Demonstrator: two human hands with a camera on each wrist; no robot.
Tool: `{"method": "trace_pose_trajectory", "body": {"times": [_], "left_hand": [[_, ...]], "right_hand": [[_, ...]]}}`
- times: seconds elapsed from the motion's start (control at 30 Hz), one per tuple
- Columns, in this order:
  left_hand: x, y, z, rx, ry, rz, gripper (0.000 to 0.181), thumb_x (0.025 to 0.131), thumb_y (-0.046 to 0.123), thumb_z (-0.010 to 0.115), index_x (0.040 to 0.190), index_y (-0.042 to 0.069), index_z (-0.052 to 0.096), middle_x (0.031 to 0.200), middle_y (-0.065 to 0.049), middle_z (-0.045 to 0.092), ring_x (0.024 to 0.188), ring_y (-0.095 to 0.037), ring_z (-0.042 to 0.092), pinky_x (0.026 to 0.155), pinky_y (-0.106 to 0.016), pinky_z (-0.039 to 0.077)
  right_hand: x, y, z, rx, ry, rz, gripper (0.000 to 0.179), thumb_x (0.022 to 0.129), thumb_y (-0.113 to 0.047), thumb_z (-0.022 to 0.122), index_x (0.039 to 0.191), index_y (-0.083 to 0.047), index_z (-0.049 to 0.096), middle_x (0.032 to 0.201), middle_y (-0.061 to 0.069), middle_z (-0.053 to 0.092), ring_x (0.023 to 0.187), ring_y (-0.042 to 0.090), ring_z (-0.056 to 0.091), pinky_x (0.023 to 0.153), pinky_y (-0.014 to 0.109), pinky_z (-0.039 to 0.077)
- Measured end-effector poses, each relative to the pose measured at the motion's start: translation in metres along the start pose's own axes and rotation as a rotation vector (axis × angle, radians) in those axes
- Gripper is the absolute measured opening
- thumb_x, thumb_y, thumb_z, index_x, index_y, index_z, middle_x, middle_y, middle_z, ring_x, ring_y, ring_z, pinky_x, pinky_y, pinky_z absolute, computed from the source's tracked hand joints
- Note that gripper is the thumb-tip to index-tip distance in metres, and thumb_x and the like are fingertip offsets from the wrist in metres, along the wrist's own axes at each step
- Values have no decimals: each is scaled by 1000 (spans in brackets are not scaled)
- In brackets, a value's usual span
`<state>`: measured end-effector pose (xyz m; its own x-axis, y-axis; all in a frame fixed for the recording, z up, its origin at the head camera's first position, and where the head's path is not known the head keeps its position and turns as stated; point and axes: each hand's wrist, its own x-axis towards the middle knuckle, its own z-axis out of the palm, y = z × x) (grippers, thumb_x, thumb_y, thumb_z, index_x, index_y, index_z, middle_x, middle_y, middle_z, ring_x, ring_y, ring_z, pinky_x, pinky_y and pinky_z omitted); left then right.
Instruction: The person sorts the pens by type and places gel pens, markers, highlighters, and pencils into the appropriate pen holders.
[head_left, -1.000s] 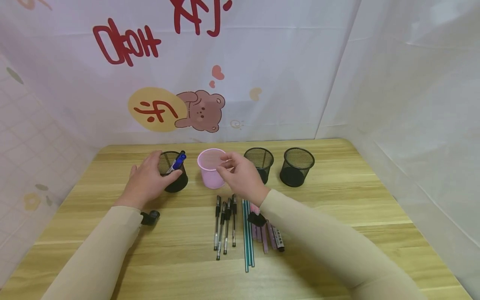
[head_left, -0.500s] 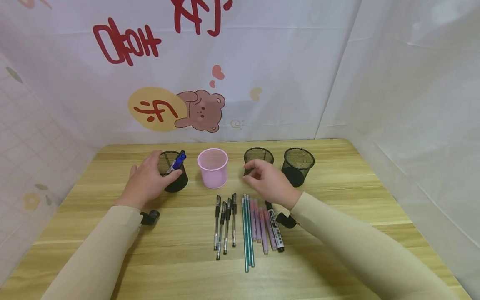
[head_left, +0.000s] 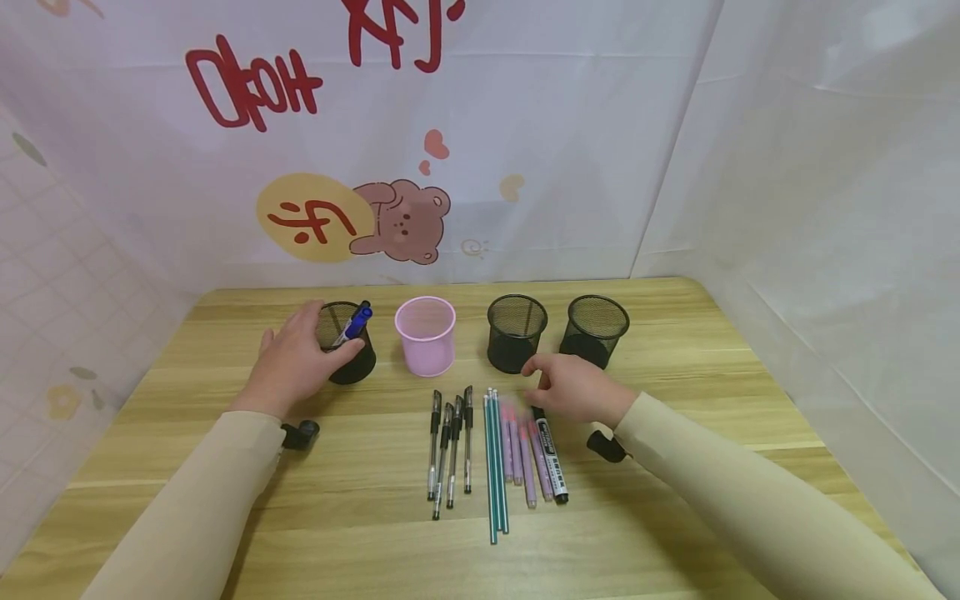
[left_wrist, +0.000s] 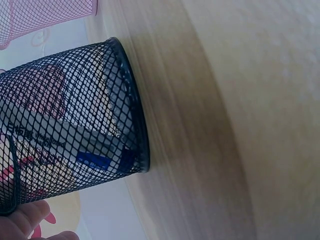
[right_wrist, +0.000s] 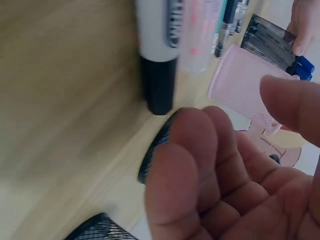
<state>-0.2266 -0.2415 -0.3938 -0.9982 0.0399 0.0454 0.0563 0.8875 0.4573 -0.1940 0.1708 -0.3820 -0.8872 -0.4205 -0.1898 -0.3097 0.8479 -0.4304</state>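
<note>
My left hand (head_left: 296, 362) grips the leftmost black mesh pen holder (head_left: 356, 365) by its rim and side. Inside it leans a whiteboard marker with a blue cap (head_left: 360, 322), its barrel visible through the mesh in the left wrist view; a second dark cap pokes up beside it. Over the far end of a black-and-white marker (head_left: 551, 458) hovers my right hand (head_left: 573, 385), fingers loosely bent and nothing between them. In the right wrist view the marker's black cap (right_wrist: 159, 85) lies just beyond those fingertips, apart from them.
A pink mesh pen holder (head_left: 426, 346) and two more black ones, the nearer (head_left: 516, 337) and the rightmost (head_left: 595, 329), stand along the back. Several black gel pens (head_left: 452, 450), green pencils (head_left: 495, 467) and pink-purple pens (head_left: 528, 467) lie in front.
My right hand has moved from beside the pink holder rightward and down to the marker's far end, uncovering the pens and a black holder. My left hand has stayed on its holder.
</note>
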Motion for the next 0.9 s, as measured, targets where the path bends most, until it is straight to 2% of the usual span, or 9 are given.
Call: {"method": "trace_pose_trajectory", "body": {"times": [0.3,0.47,0.63,0.9], "left_hand": [[0,-2,1,-1,-3,2,113,91,78,59,167,4,19,172,-25,24,157,-50,23,120,-82,4],[0,-3,0,-7,-2,0,112,92,78,59,166,3,20,172,-25,24,158,-50,23,121,-82,3],[0,-1,0,-6,0,1,112,91,78,59,166,3,20,172,-25,25,157,-50,23,121,-82,4],[-1,0,-1,4,-2,5,113,92,79,57,166,3,20,172,-26,24,157,-51,23,120,-82,5]], "right_hand": [[-5,6,5,-9,-98,9,44,95,-25,79,132,-5,64,87,-1,73,75,10,62,71,29,54],[-6,9,8,-20,-134,29,44,94,-25,80,132,-7,65,84,-2,67,73,12,59,66,28,49],[-6,12,11,-11,-132,30,46,92,-25,82,131,-8,65,80,-3,65,69,11,57,62,27,46],[-7,12,13,-7,-131,20,45,91,-24,83,129,-7,66,78,-3,64,68,11,56,63,27,45]]}}
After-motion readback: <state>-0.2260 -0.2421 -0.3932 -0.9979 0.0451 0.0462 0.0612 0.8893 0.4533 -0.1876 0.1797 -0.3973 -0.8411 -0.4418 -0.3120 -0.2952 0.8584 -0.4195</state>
